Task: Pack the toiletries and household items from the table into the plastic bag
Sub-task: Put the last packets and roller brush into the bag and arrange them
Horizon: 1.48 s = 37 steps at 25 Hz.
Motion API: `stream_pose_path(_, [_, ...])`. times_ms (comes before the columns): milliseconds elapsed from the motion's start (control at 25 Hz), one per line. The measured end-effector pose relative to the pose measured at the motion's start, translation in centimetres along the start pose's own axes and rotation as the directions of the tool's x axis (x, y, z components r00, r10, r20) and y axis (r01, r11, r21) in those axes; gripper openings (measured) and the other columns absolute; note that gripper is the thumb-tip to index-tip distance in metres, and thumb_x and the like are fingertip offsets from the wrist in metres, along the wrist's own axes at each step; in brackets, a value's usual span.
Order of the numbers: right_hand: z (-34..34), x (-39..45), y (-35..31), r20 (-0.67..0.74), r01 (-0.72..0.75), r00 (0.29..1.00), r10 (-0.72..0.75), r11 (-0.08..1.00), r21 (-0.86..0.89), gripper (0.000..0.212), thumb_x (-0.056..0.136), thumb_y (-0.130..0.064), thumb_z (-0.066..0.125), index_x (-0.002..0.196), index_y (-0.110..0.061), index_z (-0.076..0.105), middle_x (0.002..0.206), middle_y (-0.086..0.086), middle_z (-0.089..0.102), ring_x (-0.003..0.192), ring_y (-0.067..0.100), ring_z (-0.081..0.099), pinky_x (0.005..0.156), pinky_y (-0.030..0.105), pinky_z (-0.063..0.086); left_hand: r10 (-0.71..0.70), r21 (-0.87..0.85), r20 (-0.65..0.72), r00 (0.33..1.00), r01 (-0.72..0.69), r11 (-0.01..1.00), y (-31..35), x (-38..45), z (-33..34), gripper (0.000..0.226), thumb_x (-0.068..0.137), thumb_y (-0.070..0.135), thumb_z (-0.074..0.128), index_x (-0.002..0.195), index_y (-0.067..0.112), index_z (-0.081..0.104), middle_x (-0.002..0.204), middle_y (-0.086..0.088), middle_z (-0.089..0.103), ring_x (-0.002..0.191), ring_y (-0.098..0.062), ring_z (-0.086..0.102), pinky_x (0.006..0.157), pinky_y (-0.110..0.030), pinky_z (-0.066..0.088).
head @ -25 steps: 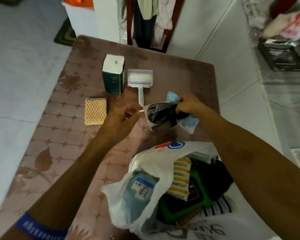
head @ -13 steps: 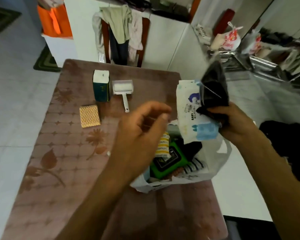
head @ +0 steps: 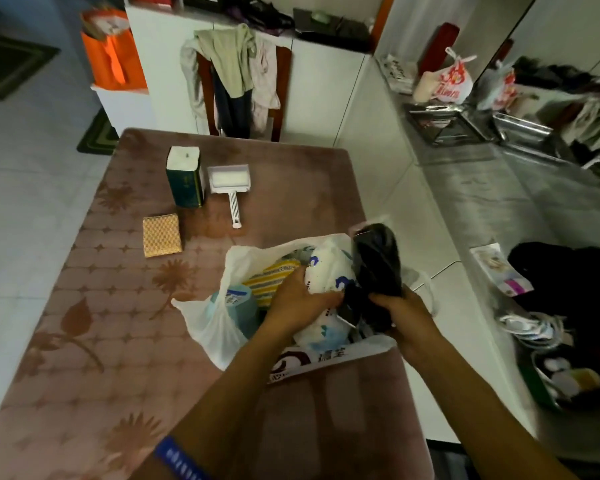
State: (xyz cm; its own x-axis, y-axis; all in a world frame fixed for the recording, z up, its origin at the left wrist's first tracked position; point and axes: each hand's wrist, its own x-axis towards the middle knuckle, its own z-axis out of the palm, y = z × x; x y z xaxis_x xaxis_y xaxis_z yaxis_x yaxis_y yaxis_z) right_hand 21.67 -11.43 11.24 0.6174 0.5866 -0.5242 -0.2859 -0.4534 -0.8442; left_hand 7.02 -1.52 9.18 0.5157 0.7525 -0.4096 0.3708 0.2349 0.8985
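Note:
A white plastic bag [head: 215, 327] lies open on the brown patterned table [head: 94, 358]. Inside it I see a blue roll [head: 238, 304] and a striped yellow pack [head: 269, 278]. My left hand [head: 300, 303] grips a white wipes pack [head: 326, 271] over the bag's mouth. My right hand [head: 400, 315] holds a black packet [head: 378, 261] in clear wrap, upright beside the wipes pack. Farther back on the table lie a yellow sponge [head: 161, 234], a green tissue box [head: 184, 181] and a white lint roller [head: 229, 181].
The table's right edge runs just past the bag, with white floor tiles beyond. A chair draped with clothes [head: 236, 81] stands behind the table. Dark bags and clutter [head: 565, 306] sit on the floor at the right.
Both hands have come down onto the bag. The wipes pack and black packet, held high in my right hand before, now sit in the bag's mouth, and my left hand has taken the wipes pack.

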Motion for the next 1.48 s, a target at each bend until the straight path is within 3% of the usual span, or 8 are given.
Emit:
stream_pose_path(200, [0.9,1.8,-2.0,-0.043,0.113,0.993,-0.113,0.994,0.001,0.043,0.073,0.012,0.04,0.086,-0.024,0.061,0.078,0.005,0.063,0.074,0.02,0.058,0.068,0.033,0.05,0.12,0.603,0.317,0.941,-0.298,0.74,1.6,2.2,-0.4,0.056,0.078,0.034,0.075,0.127,0.02,0.053,0.111,0.006,0.057,0.101,-0.015,0.055,0.08,-0.027,0.04])
stream_pose_path(480, [2.9,5.0,-3.2,0.251,0.401,0.911,-0.326,0.84,-0.364,0.052,0.076,0.011,0.038,0.097,-0.029,0.064,0.095,-0.004,0.066,0.088,0.012,0.059,0.068,0.016,0.046,0.606,0.734,-0.012,0.796,-0.404,0.546,-2.7,0.5,0.1,0.017,0.084,0.017,0.065,0.098,0.008,0.069,0.093,-0.015,0.069,0.082,-0.035,0.066,0.064,-0.04,0.056])
stream_pose_path(680, [4.1,6.2,-2.3,0.461,0.639,0.679,-0.571,0.152,-0.754,0.049,0.077,-0.001,0.05,0.124,-0.013,0.057,0.122,0.009,0.062,0.108,0.028,0.056,0.091,0.039,0.047,0.645,0.733,-0.233,0.728,-0.304,0.608,-3.2,-2.4,-2.8,0.021,0.083,0.029,0.057,0.091,0.013,0.069,0.092,-0.004,0.07,0.08,-0.023,0.064,0.063,-0.033,0.057])
stream_pose_path(760, [4.8,4.9,-1.7,0.423,0.709,0.559,-0.713,0.147,-0.69,0.037,0.081,-0.012,0.053,0.118,-0.011,0.055,0.114,0.009,0.062,0.101,0.028,0.057,0.087,0.04,0.046,0.582,0.744,-0.206,0.787,-0.26,0.615,-3.6,-2.2,-3.6,0.041,0.081,0.042,0.057,0.113,0.016,0.063,0.115,-0.005,0.066,0.102,-0.025,0.06,0.084,-0.038,0.051])
stream_pose_path(1000, [5.7,6.3,-2.7,0.725,0.697,0.672,-0.152,-0.201,-0.688,0.048,0.082,-0.051,0.05,0.119,-0.022,0.056,0.122,0.002,0.06,0.107,0.023,0.056,0.084,0.035,0.046,0.317,0.852,0.105,0.943,-0.25,0.46,-3.5,-1.2,-4.0,0.056,0.081,0.048,0.059,0.133,0.03,0.05,0.145,0.004,0.047,0.127,-0.022,0.047,0.111,-0.044,0.027])
stream_pose_path(1120, [4.5,7.3,-3.7,0.628,0.628,0.751,-0.204,-0.074,-0.775,0.031,0.086,-0.026,0.056,0.115,-0.013,0.057,0.113,0.008,0.058,0.097,0.026,0.055,0.072,0.036,0.05,0.413,0.823,0.022,0.911,-0.251,0.51,-2.2,-0.9,-5.0,0.034,0.083,0.029,0.064,0.116,0.019,0.066,0.127,-0.004,0.063,0.108,-0.027,0.058,0.093,-0.043,0.047])
stream_pose_path(1280, [2.3,6.1,-2.1,0.453,0.662,0.715,-0.532,0.306,-0.684,0.013,0.094,-0.01,0.046,0.102,-0.007,0.056,0.087,0.013,0.064,0.076,0.027,0.061,0.063,0.041,0.051,0.621,0.947,-0.021,0.784,-0.184,0.264,-0.2,1.2,-4.7,0.056,0.064,0.004,0.076,0.117,0.012,0.06,0.127,-0.015,0.058,0.105,-0.033,0.057,0.08,-0.042,0.053])
stream_pose_path(1480, [-0.1,5.4,-2.8,0.589,0.817,0.566,-0.577,0.297,-0.494,0.026,0.096,-0.02,0.042,0.112,-0.011,0.06,0.092,0.008,0.07,0.081,0.017,0.064,0.07,0.033,0.053,0.32,0.951,-0.192,0.928,0.094,0.296,2.1,4.9,-5.9,0.02,0.091,0.014,0.057,0.11,0.011,0.061,0.108,-0.011,0.065,0.093,-0.026,0.065,0.075,-0.037,0.053])
